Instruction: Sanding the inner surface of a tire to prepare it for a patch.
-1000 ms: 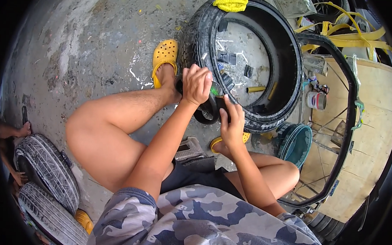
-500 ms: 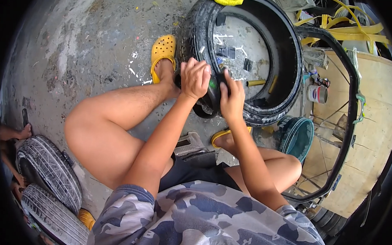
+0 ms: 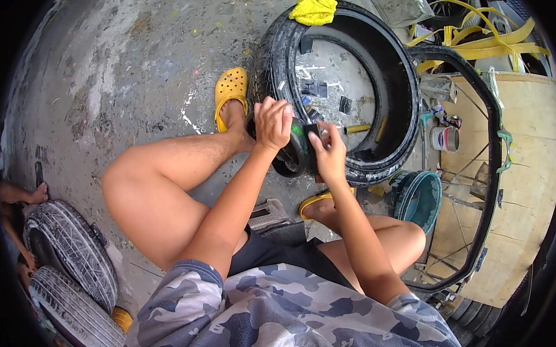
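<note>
My left hand (image 3: 272,125) is closed over the top of a curved black rubber piece (image 3: 300,157) with a green mark. It lies against the near left edge of a large black tire (image 3: 277,57); whether it is part of that tire I cannot tell. In my right hand (image 3: 329,156) is a dark, flat block (image 3: 313,135), held up against the right side of the rubber piece, fingers curled round it. A bunched yellow cloth (image 3: 313,8) rests on the tire's far rim. Dark square patches (image 3: 345,104) and white scraps lie inside the ring.
To the right stand a teal bucket (image 3: 422,202), a small tin (image 3: 444,139) and a black frame (image 3: 493,138) before a plywood board (image 3: 522,182). Yellow straps (image 3: 497,48) lie at the far right. Two dusty tires (image 3: 82,252) are at the lower left, beside another person's hand (image 3: 27,258).
Both hands have shifted slightly nearer, and the right hand with its block has moved down along the rubber piece. The view has tilted, showing more of the yellow cloth.
</note>
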Action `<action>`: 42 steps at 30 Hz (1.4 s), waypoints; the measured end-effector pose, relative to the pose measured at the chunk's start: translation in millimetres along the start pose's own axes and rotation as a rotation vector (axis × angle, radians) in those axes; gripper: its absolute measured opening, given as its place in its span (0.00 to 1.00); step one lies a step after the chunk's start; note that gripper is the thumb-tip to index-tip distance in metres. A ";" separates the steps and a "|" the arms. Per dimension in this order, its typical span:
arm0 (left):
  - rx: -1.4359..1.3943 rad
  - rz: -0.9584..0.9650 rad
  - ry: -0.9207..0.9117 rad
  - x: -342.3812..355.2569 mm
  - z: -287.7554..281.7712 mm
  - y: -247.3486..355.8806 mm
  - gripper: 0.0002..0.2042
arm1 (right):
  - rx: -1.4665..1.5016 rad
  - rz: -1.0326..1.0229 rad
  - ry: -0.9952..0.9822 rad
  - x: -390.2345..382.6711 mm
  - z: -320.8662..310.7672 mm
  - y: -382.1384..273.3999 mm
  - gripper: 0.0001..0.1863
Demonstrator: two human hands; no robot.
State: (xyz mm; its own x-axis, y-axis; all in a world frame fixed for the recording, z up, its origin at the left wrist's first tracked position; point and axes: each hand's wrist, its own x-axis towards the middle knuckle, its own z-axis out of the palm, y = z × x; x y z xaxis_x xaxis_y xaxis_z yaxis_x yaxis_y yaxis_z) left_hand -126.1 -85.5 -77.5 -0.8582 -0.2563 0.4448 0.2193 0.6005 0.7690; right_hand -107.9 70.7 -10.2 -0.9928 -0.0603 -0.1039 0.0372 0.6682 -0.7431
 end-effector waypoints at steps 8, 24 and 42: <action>0.014 0.017 -0.007 -4.3 0.4 -4.6 0.14 | -0.015 -0.221 0.105 -34.2 6.2 11.3 0.17; 0.046 0.034 -0.001 0.5 -3.9 -2.1 0.15 | -0.027 -0.225 0.155 14.2 15.7 3.6 0.18; 0.055 0.004 -0.056 -2.9 -4.2 -0.8 0.12 | -0.175 -0.337 0.130 -1.2 7.8 -3.0 0.14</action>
State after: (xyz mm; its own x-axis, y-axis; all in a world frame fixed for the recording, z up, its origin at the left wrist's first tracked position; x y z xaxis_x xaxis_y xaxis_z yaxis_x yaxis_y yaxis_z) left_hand -121.9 -88.4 -77.4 -0.8821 -0.2119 0.4207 0.1984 0.6428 0.7399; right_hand -106.0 63.0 -13.0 -0.9525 -0.2108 0.2196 -0.3021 0.7438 -0.5962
